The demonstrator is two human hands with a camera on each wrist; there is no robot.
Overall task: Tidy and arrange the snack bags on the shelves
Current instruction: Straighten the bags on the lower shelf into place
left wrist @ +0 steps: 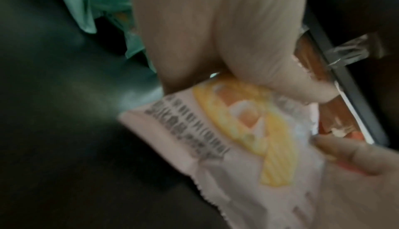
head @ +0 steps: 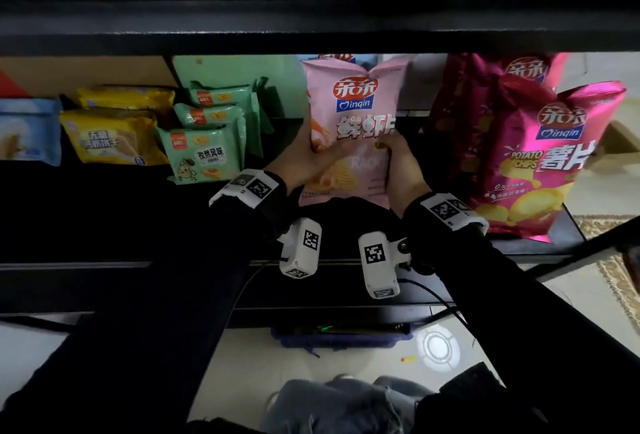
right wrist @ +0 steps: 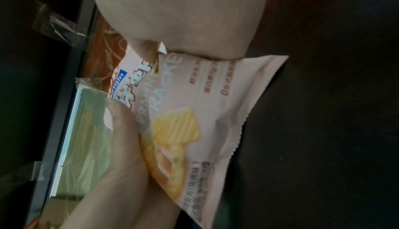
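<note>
A pink prawn-cracker bag (head: 356, 121) stands upright at the middle of the dark shelf (head: 104, 218). My left hand (head: 308, 156) grips its left side and my right hand (head: 398, 163) grips its right side, thumbs on the front. In the left wrist view the left hand (left wrist: 226, 53) pinches the pink bag (left wrist: 237, 130) near its lower corner. In the right wrist view the right hand (right wrist: 172, 19) holds the pink bag (right wrist: 205, 113), with the left thumb on its other edge.
Green biscuit packs (head: 204, 142), yellow packs (head: 114, 132) and a blue pack (head: 27, 132) lie left of the pink bag. Two magenta potato-chip bags (head: 533, 149) stand to its right. A black shelf board (head: 311, 7) hangs low overhead.
</note>
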